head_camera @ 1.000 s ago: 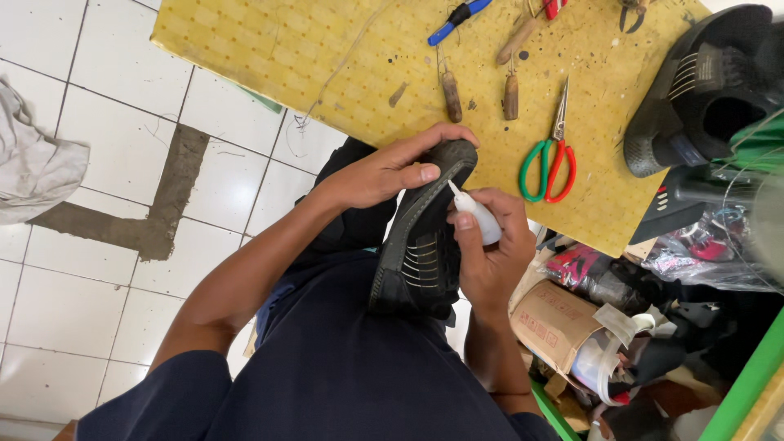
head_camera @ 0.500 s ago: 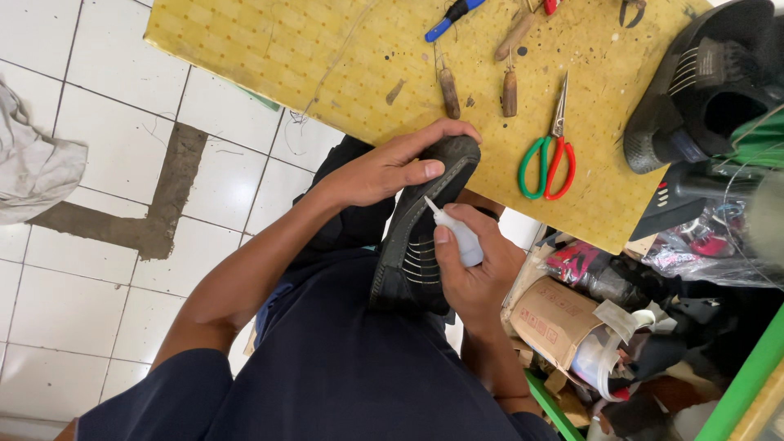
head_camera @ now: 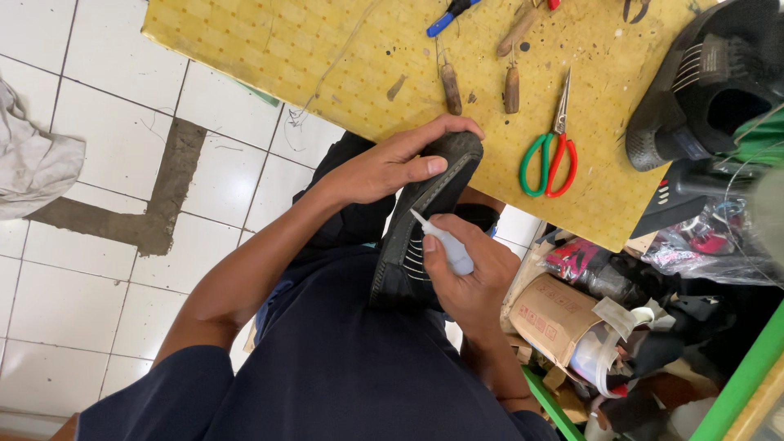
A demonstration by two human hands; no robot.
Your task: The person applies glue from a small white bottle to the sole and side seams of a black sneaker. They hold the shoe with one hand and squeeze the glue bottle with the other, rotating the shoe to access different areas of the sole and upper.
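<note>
1. shoe (head_camera: 416,237): black, lying on the lap, sole side up, toe toward the board (head_camera: 327,57).
2. bottle (head_camera: 445,245): small white squeeze type, thin nozzle tip touching the seam where sole meets upper, about mid-length of the shoe.
3. right hand (head_camera: 469,273): fingers curled tight around the bottle, thumb on top, pinching it.
4. left hand (head_camera: 392,163): clamps the toe end, fingers wrapped over the top, thumb pressed flat on the sole edge.
5. progress, judging only: nozzle sits midway along the seam, so the edge looks partly covered at best. can't tell from here which stretch is already wet; no visible bead. toe section under the left hand looks undone.
6. board: yellow, just beyond the toe, laid on white tile floor (head_camera: 98,269).
7. on the board: scissors (head_camera: 549,155) with one green and one red handle, two wooden-handled awls (head_camera: 451,88), blue-handled pliers (head_camera: 447,15) at the far edge.
8. second shoe (head_camera: 702,82): black, at the board's right corner, well apart from the hands.
9. right of the lap: cardboard box (head_camera: 551,314) and mixed clutter; grey rag (head_camera: 33,159) far left.
</note>
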